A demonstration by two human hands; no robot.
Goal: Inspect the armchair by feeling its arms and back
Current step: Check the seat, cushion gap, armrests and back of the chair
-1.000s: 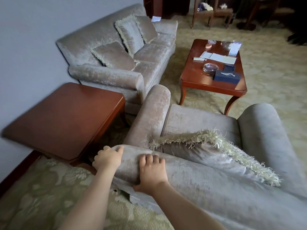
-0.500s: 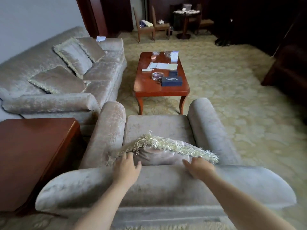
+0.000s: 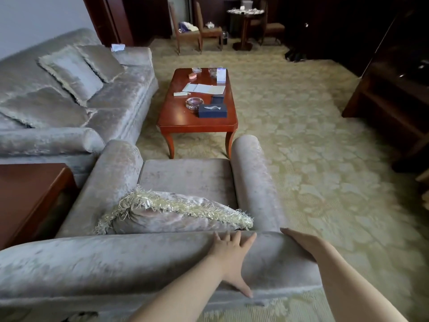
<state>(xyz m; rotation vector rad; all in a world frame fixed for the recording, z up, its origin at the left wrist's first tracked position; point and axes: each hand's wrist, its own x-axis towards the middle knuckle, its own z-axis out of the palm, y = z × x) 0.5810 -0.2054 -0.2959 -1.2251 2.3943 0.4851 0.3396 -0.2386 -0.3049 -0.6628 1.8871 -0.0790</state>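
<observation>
Carpeted lounge, patterned carpet [image 3: 301,135] all round. Armchair [image 3: 185,177] sits right under both hands, seen from behind. Left hand [image 3: 229,252] lies flat on top of the back [image 3: 116,263], palm down, fingers spread and straight, thumb down the rear face. It holds nothing, only presses. Right hand [image 3: 299,242] is just to its right, laid over the back's end corner. Its fingers look stretched along the curve with nothing gripped; the tips are partly hidden.

Fringed cushion [image 3: 174,212] is just beyond the left fingertips, leaning on the back's front. Near arm [image 3: 253,182] runs forward from between the two hands. Far arm [image 3: 104,182] is well off to the left hand's left. Counter [image 3: 185,119] with boxes and papers stands well ahead of the hands, and the sofa [image 3: 116,108] is far off left.

Handling, my read: the plush is velvety and padded, gives under the palm, and is probably a bit slick along the nap. The armchair looks heavy and should not shift under a light press. No grip is needed: keep the palm flat, slide along the top roll, then down each arm. For a firmer check, cup the roll from above where it is rounded. The cushion is light and loose and likely tips if brushed.
</observation>
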